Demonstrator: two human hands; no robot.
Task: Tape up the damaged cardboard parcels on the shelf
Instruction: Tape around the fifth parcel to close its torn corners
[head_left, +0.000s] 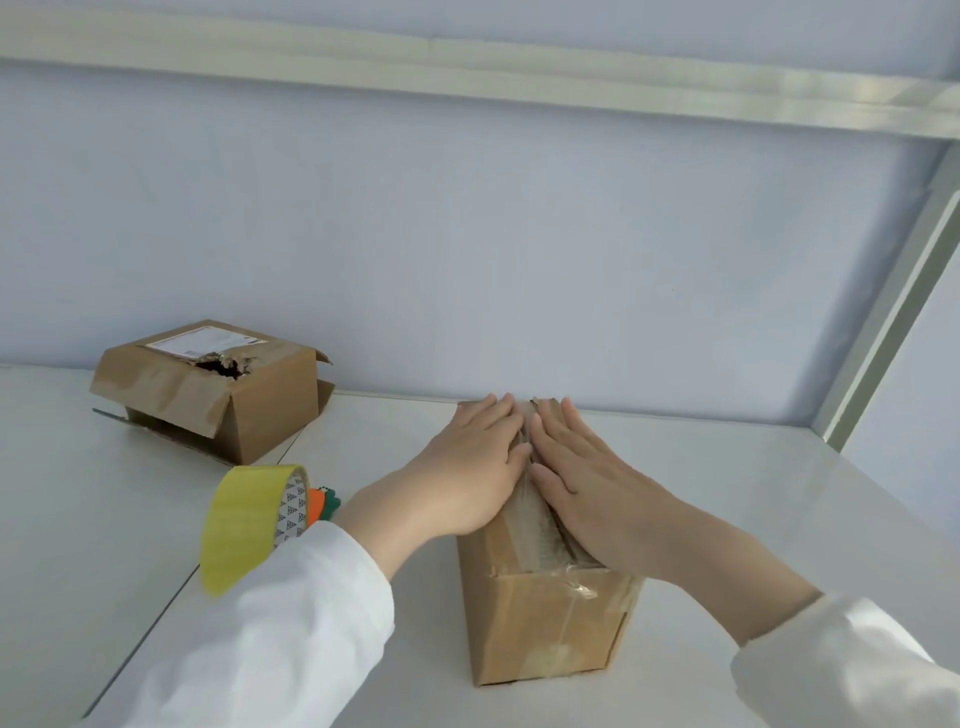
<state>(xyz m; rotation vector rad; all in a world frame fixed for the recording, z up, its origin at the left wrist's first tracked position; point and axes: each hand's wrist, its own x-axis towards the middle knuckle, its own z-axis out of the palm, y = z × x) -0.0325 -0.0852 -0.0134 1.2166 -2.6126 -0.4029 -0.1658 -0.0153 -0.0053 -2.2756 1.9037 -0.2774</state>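
White sleeves (291, 623), left hand (470, 467) and right hand (582, 483) flat, fingers straight, side by side pressing top flaps of parcel (545, 623) — yellow tape roll (239, 525) just beside left wrist, torn parcel (208, 389) further left

Pressing the box (545, 629) flaps down with left hand (467, 467) and right hand (584, 486), fingers straight. On the shelf (779, 499) far left, a torn box (260, 410); nearer, tape (241, 525).
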